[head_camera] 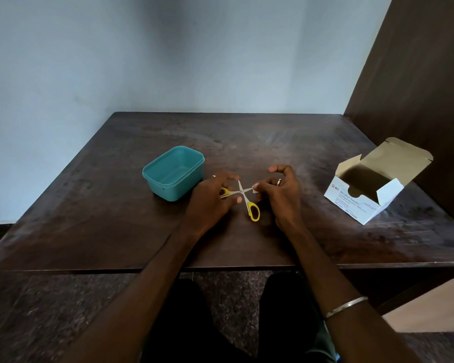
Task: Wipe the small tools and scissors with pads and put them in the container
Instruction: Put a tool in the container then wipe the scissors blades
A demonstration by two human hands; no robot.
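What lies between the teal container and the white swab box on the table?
In the head view, both hands lie there: the left hand holds open yellow-handled scissors, the right hand pinches a white pad on one blade.

Dark brown wood bench (pixel 273 142), worn and streaky on top, pushed against a pale blue-grey wall (pixel 116 61). Dark brown panel (pixel 417 74) on the right. Speckled dark stone floor (pixel 63 305). Dim, soft light.

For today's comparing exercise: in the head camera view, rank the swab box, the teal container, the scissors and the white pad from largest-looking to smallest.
1. alcohol swab box, with its open flap
2. teal container
3. yellow-handled scissors, opened wide, partly hidden by the left hand
4. white pad, pinched on a blade by the right hand
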